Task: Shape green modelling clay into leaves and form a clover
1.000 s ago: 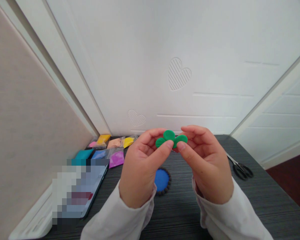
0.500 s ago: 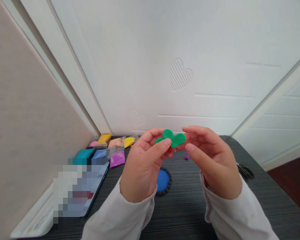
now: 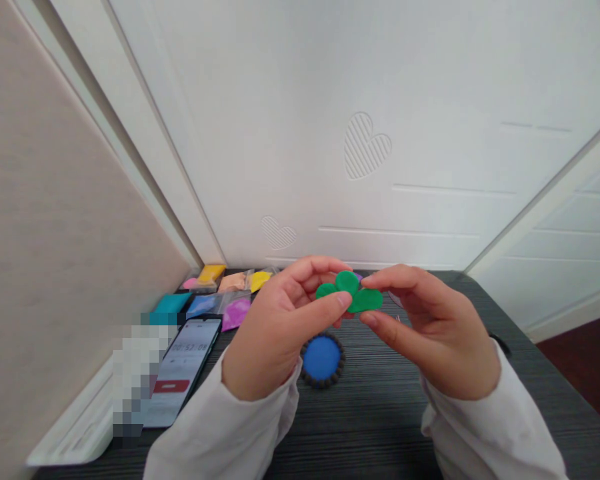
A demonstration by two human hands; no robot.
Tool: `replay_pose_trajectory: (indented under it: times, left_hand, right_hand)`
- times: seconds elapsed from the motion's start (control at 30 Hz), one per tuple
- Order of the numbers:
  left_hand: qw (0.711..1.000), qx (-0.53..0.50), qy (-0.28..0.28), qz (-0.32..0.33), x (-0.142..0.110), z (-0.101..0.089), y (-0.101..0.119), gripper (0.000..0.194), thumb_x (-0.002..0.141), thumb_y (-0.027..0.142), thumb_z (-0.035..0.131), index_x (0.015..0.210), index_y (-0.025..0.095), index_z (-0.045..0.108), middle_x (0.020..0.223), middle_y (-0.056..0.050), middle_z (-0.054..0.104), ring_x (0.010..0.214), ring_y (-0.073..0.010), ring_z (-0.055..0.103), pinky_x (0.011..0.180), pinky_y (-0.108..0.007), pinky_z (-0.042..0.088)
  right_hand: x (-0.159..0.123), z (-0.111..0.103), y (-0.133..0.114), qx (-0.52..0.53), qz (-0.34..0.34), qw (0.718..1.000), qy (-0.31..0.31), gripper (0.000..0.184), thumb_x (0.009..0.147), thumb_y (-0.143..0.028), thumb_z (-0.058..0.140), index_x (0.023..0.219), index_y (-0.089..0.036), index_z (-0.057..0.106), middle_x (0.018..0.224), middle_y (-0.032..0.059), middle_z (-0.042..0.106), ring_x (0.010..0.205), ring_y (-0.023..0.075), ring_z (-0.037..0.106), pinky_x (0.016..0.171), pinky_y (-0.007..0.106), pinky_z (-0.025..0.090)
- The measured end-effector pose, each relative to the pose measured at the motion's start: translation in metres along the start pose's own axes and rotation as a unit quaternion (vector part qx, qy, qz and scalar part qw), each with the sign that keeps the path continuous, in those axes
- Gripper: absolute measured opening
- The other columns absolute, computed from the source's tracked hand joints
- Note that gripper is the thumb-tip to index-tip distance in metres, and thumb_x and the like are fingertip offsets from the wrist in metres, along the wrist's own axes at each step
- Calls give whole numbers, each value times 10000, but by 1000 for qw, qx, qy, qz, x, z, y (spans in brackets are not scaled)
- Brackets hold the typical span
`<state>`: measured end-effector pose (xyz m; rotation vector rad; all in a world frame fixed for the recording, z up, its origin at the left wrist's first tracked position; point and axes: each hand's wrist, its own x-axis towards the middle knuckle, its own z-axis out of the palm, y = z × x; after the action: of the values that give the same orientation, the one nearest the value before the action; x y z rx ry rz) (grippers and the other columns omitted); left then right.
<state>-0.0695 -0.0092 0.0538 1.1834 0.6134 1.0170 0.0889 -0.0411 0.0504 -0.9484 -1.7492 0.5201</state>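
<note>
A flat green clay piece (image 3: 347,283) with rounded, petal-like lobes is held up above the table. My left hand (image 3: 290,320) grips it, thumb pressed on its near face and fingers behind. At its right lobe, my right hand (image 3: 425,327) has thumb and forefinger closed around the lower and upper edges. Below the hands lies a round blue disc (image 3: 321,361) with a dark, beaded rim. A bit of purple (image 3: 359,277) shows behind the green piece, mostly hidden.
Bags of coloured clay, including a purple packet (image 3: 237,313) and a yellow packet (image 3: 261,281), lie at the back left. A phone (image 3: 185,367) with a running timer rests on the dark table (image 3: 380,427). A black handle (image 3: 500,343) shows by my right wrist. A white panel stands behind.
My right hand has moved from just beside the green piece onto its right lobe, thumb and forefinger closing in. The blue disc and the phone show more fully.
</note>
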Motion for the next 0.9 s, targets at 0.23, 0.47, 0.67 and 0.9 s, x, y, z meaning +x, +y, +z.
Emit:
replay_pose_trajectory:
  times: [0.23, 0.47, 0.67, 0.9]
  left_hand:
    - [988, -149, 21, -31, 4, 2, 0, 97, 679, 121, 590, 762, 145, 546, 729, -8, 593, 659, -99, 559, 612, -206, 441]
    - [971, -239, 19, 3, 5, 12, -5, 56, 733, 83, 525, 773, 116, 547, 750, -16, 589, 696, -82, 559, 631, -187, 453]
    - [976, -211, 47, 13, 3, 15, -9, 150, 699, 76, 573, 840, 126, 571, 781, -15, 607, 713, -88, 556, 658, -201, 449]
    - [982, -177, 69, 17, 3, 16, -6, 157, 653, 102, 626, 797, 164, 619, 759, -1, 634, 711, -93, 558, 662, -201, 431]
  right_hand:
    - [1, 10, 2, 18, -27, 991, 127, 345, 665, -113, 629, 971, -238, 530, 840, 6, 577, 787, 151, 549, 723, 346, 453]
    - [3, 17, -1, -67, -109, 981, 145, 257, 646, -19, 616, 857, -164, 587, 824, 17, 599, 798, 129, 553, 705, 294, 459]
    - [3, 18, -2, -108, -115, 974, 162, 242, 647, -20, 619, 853, -145, 597, 811, 21, 609, 777, 113, 564, 696, 264, 468]
    - [2, 18, -5, -122, -106, 973, 167, 248, 650, -30, 621, 860, -159, 616, 824, 23, 628, 777, 117, 571, 696, 257, 465]
